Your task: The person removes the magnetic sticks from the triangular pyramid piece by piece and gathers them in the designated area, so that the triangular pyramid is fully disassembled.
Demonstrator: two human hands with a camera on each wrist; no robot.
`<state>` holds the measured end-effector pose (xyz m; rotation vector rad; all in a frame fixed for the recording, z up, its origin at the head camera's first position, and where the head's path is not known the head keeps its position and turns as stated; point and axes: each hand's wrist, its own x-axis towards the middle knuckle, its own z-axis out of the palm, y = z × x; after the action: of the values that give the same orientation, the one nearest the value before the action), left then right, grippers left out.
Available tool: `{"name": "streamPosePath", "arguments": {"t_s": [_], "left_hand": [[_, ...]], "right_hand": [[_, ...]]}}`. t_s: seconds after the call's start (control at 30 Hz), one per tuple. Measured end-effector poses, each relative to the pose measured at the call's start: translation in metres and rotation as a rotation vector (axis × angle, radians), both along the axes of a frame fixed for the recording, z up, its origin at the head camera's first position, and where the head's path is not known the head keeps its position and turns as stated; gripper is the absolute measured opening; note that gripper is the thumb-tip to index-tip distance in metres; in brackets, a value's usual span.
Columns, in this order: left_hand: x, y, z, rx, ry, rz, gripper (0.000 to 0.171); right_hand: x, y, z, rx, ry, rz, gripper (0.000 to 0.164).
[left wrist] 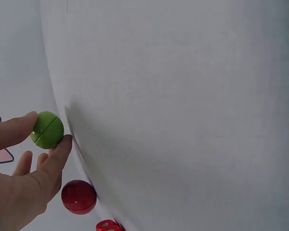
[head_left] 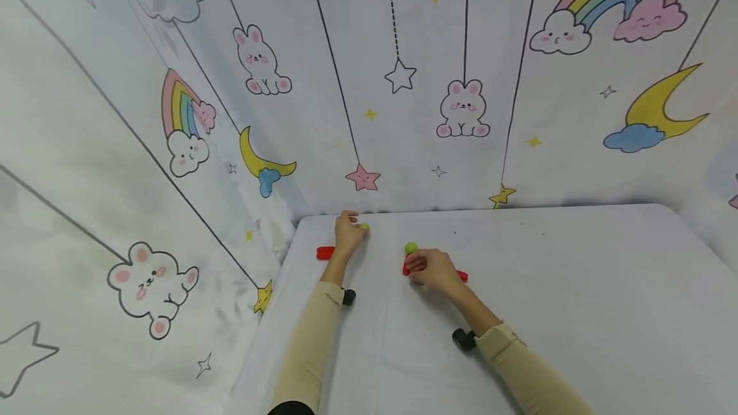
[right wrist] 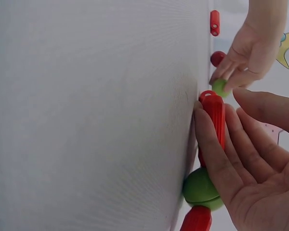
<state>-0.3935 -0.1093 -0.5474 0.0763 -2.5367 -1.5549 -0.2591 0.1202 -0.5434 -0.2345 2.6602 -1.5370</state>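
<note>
My left hand (head_left: 348, 234) pinches a small green ball (left wrist: 47, 130) between thumb and fingertips, near the back of the table. A dark red ball (left wrist: 79, 197) lies beyond that hand. My right hand (head_left: 431, 269) is at a red ridged stick (right wrist: 214, 118) with a ring-shaped end; the index finger lies against it while the thumb stays apart. Next to this stick sits a second green ball (head_left: 410, 248). Another red stick (head_left: 462, 276) shows to the right of the hand, partly hidden; whether it joins the ball cannot be told.
Red sticks (head_left: 325, 253) lie side by side left of my left hand. A white cloth covers the table (head_left: 565, 287), and its back edge meets a patterned curtain (head_left: 415, 165). Black wrist cameras (head_left: 464, 339) sit under the wrists.
</note>
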Motion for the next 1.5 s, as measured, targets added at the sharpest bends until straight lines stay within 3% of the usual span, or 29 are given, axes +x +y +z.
{"name": "streamPosePath", "arguments": {"t_s": [0.33, 0.6, 0.93, 1.1, 1.3, 1.5], "left_hand": [[-0.004, 0.0, -0.004, -0.101, 0.01, 0.021, 0.048], [-0.003, 0.0, -0.003, -0.106, 0.016, 0.011, 0.046], [0.0, -0.002, 0.001, -0.08, 0.01, -0.002, 0.051], [0.001, -0.004, 0.004, -0.072, 0.05, 0.004, 0.054], [0.01, -0.004, 0.011, -0.029, 0.1, -0.024, 0.053], [0.029, 0.002, 0.021, 0.153, 0.115, -0.086, 0.047]], "right_hand": [[0.003, -0.002, 0.0, -0.01, -0.01, 0.0, 0.024], [0.001, 0.003, 0.004, -0.019, 0.012, 0.006, 0.022], [0.0, 0.021, 0.021, -0.053, 0.053, -0.019, 0.027], [-0.003, 0.036, 0.027, -0.072, 0.056, -0.046, 0.029], [-0.007, 0.048, 0.026, 0.004, 0.016, -0.085, 0.029], [-0.009, 0.052, 0.022, 0.055, -0.008, -0.081, 0.029]]}}
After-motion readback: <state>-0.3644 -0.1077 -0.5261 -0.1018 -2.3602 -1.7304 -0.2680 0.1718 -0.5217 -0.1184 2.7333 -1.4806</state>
